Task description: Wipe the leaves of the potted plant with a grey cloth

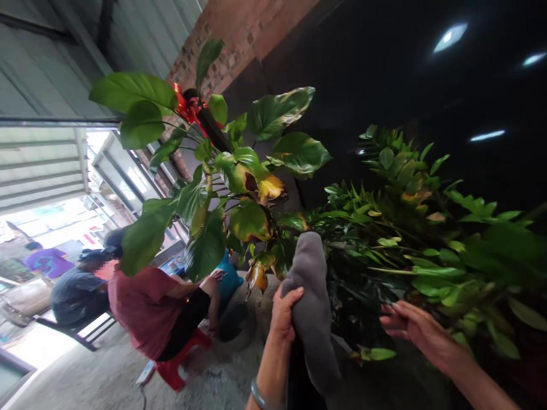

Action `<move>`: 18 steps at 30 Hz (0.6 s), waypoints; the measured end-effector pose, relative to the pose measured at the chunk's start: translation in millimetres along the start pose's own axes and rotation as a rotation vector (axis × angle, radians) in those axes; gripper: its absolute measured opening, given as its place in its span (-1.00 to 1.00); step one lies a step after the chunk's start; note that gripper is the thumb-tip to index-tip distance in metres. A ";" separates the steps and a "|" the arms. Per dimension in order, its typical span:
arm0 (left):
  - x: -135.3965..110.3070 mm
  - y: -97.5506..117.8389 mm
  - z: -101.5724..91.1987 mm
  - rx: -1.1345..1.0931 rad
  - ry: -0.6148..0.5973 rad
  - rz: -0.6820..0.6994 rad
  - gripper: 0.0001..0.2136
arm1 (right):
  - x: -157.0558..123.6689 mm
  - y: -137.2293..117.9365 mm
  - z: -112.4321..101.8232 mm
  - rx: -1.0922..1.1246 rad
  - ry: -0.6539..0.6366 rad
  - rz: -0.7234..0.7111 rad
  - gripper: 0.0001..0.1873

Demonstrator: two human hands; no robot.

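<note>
Head view, left hand (285,312) gripping grey cloth (314,310), right hand (412,327) spread wide among leaves of bushy plant (410,239), large-leaved plant (222,171) beside

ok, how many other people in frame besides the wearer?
3: person in red shirt on a red stool, person in dark shirt beside them, person in purple far left. Foliage may hide more.
</note>
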State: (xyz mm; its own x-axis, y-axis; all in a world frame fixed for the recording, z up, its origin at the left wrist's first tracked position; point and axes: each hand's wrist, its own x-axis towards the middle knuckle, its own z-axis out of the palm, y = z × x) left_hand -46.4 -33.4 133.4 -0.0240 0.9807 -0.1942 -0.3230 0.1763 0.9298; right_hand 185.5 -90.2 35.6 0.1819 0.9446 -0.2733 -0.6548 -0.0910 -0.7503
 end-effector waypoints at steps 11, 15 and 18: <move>-13.8 0.5 4.9 -0.004 -0.354 -0.006 -0.57 | -7.3 -6.5 2.0 -0.035 -0.068 -0.033 -0.68; 13.8 -3.0 26.9 0.034 -0.268 0.066 -0.62 | -6.1 -4.3 4.4 -0.041 -0.054 -0.045 -0.71; 16.0 -39.9 15.9 0.211 -0.362 -0.040 -0.63 | -4.9 -1.0 0.9 -0.044 -0.025 -0.054 -0.74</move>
State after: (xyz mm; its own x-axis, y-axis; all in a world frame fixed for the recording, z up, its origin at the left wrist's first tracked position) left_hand -18.9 -23.4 98.1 0.3309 0.9326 -0.1440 -0.1150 0.1912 0.9748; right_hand 184.6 -94.4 38.1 0.1969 0.9561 -0.2171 -0.6115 -0.0534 -0.7895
